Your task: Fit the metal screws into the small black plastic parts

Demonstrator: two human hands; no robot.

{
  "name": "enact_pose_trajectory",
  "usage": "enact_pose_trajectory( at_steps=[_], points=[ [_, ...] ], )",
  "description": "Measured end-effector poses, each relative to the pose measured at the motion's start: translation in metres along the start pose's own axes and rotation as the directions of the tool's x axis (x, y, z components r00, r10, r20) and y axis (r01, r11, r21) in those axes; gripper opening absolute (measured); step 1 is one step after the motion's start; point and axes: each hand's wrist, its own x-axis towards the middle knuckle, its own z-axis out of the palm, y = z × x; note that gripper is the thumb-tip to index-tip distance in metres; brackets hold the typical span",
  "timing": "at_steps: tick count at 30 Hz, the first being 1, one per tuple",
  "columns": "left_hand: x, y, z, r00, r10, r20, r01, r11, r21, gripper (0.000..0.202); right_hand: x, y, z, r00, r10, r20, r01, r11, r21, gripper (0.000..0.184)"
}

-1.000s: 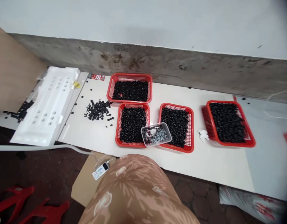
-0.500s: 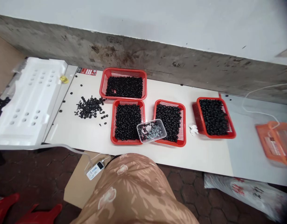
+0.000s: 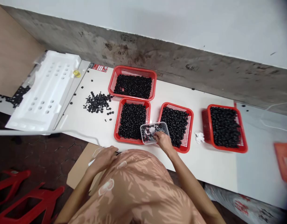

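My right hand (image 3: pixel 162 140) reaches into a clear plastic tub (image 3: pixel 145 142) of small black and silvery parts. Its fingers are drawn together among the parts, and what they pinch is hidden. The tub rests across the facing rims of two red baskets, the left one (image 3: pixel 117 139) full of black ring-like pieces and the right one (image 3: pixel 189 130) full of similar black pieces. My left hand (image 3: pixel 106 158) is at the table's front edge, left of my body, fingers loosely stretched, with nothing visible in it. Below it, a small white device (image 3: pixel 91 162) is mostly covered.
Behind stands another red basket (image 3: pixel 155 84) of small black parts, beside a loose black heap (image 3: pixel 98 102). A further full basket (image 3: pixel 205 124) stands right, near crumpled white tissue (image 3: pixel 199 137). White foam (image 3: pixel 44 90) lies left. Red stools (image 3: pixel 38 199) are on the floor.
Both my hands have come into view: the right in the clear tub, the left at the table edge over the white device. The view has shifted slightly left.
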Motion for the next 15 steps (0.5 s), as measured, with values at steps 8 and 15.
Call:
enact_pose_trajectory(
  at_steps=[8, 15],
  points=[
    [0.044, 0.038, 0.009, 0.99, 0.136, -0.039, -0.132, 0.986, 0.1, 0.034, 0.022, -0.028, 0.021, 0.99, -0.094, 0.106, 0.096, 0.995, -0.018, 0.024],
    [0.087, 0.064, 0.007, 0.969, 0.241, -0.048, -0.231, 0.959, 0.163, 0.031, 0.028, -0.044, 0.021, 0.983, 0.007, 0.181, 0.029, 0.981, -0.194, 0.022]
  ],
)
